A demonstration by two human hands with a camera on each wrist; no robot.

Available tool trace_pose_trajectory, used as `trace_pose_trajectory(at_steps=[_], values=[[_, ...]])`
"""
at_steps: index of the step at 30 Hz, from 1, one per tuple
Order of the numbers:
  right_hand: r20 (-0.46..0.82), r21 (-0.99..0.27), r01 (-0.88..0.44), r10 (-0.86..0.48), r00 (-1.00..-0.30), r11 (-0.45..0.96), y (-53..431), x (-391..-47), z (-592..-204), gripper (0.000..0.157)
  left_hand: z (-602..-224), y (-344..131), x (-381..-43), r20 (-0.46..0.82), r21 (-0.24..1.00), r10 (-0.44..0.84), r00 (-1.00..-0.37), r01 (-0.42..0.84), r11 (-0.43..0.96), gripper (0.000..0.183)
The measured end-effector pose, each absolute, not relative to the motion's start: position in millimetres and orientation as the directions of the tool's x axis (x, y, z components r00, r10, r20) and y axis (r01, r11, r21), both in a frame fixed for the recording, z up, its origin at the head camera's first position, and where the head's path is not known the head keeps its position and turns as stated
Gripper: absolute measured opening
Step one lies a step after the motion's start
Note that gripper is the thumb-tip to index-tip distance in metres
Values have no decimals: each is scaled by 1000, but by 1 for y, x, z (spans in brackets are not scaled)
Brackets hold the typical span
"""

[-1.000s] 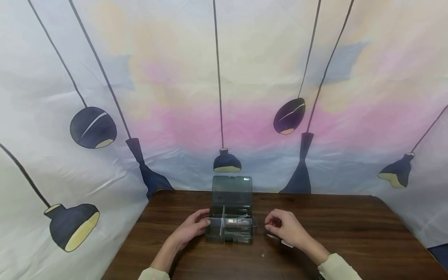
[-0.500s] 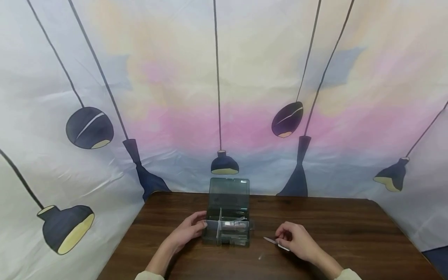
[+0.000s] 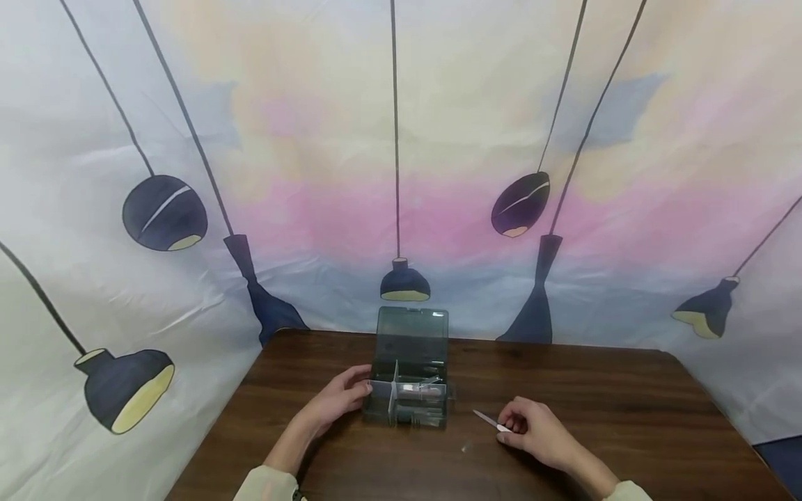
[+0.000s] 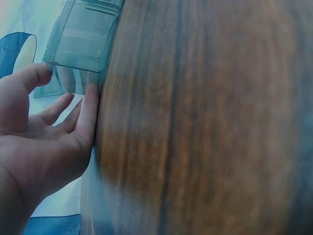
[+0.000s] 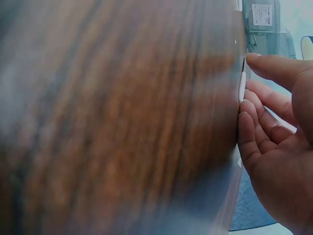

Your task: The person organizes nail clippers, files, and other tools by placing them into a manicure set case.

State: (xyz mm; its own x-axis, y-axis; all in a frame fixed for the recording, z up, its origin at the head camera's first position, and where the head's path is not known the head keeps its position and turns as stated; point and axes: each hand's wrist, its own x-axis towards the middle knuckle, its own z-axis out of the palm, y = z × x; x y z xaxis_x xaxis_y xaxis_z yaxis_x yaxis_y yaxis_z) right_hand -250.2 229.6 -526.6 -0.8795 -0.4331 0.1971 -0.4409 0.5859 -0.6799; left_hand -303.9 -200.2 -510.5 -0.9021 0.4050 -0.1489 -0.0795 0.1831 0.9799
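A green-tinted clear plastic compartment box [image 3: 407, 415] stands on the wooden table with its lid [image 3: 411, 334] raised. Upright dividers split it, and small clear and metallic items [image 3: 426, 384] lie in its right side. My left hand [image 3: 341, 398] rests at the box's left wall; in the left wrist view its thumb is at the rim and the extended fingers lie along the side. To the right of the box my right hand [image 3: 540, 433] pinches the white handle of a small pointed knife [image 3: 487, 419] close over the table. The knife's blade points left, toward the box.
The brown table [image 3: 601, 396] ends at a hanging cloth backdrop [image 3: 313, 153] printed with lamps. A small pale speck [image 3: 464, 448] lies on the wood in front of the box. In the right wrist view a white label [image 5: 262, 14] shows on the box.
My right hand has moved right, off the knife it was covering, and its fingers now pinch the handle. The left hand stays at the box.
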Motion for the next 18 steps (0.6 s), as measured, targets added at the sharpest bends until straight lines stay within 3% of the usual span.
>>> trace_pose_trajectory(at_steps=[18], values=[[146,-631,-400,-406,-902,664,220,-251,-521,16,-511,-201,-302,-125,981,392,-911,-54,186,60]])
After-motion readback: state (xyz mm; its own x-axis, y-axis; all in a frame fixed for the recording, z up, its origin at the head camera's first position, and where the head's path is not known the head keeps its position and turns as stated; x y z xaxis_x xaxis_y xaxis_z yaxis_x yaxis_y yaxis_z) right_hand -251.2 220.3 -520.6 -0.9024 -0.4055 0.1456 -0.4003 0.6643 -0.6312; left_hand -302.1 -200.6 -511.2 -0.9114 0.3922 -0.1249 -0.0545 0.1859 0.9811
